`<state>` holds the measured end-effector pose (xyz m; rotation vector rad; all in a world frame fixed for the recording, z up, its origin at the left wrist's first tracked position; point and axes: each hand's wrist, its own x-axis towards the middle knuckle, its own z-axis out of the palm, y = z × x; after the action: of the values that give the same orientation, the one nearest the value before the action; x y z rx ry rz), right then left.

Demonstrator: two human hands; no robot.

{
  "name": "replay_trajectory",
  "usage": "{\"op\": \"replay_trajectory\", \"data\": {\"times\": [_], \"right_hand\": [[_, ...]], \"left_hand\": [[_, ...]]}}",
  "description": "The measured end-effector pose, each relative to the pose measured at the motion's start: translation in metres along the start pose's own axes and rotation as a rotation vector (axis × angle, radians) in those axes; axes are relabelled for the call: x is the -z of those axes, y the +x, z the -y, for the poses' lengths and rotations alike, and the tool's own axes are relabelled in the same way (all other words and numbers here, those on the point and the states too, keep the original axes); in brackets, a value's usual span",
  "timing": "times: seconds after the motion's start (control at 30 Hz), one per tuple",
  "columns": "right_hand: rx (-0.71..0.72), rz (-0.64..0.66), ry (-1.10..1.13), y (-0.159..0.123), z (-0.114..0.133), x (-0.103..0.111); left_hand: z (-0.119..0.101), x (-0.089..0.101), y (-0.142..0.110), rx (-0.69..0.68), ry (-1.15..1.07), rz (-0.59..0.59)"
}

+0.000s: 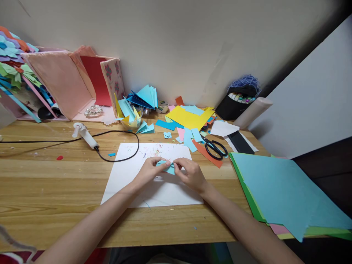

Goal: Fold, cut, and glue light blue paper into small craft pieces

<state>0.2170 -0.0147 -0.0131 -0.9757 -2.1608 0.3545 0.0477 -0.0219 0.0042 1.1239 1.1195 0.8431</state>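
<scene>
A small piece of light blue paper [168, 169] with folds in it is held just above a white sheet [123, 183] marked with coloured specks. My left hand [151, 168] pinches the paper at its left part, thumb along the near side. At its right end, the fingertips of my right hand [189, 172] are closed on the paper's edge, near a small raised fold. My fingers cover part of the paper, so its full shape is hidden.
A white glue gun [85, 135] with a black cord lies left. Black-handled scissors [216, 148] rest by paper scraps [189, 117] behind my hands. Coloured sheets [280, 187] overhang the right edge. A pink box [57, 80] and black pen holder [233, 104] stand at the back.
</scene>
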Motion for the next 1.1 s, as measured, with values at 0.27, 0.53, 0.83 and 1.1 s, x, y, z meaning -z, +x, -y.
{"op": "replay_trajectory", "data": {"times": [0.27, 0.53, 0.83, 1.1], "right_hand": [[-0.133, 0.05, -0.033, 0.001, 0.005, -0.003], [-0.189, 0.102, 0.038, 0.001, 0.004, -0.005], [-0.225, 0.138, 0.335, 0.003, -0.005, -0.005], [-0.233, 0.204, 0.348, 0.003, -0.006, -0.007]], "left_hand": [[0.001, -0.014, -0.005, -0.128, 0.191, -0.221], [0.003, -0.021, -0.008, -0.182, 0.386, -0.288], [0.004, -0.014, -0.004, -0.144, 0.257, -0.168], [0.006, -0.009, 0.0, -0.14, 0.22, -0.158]]}}
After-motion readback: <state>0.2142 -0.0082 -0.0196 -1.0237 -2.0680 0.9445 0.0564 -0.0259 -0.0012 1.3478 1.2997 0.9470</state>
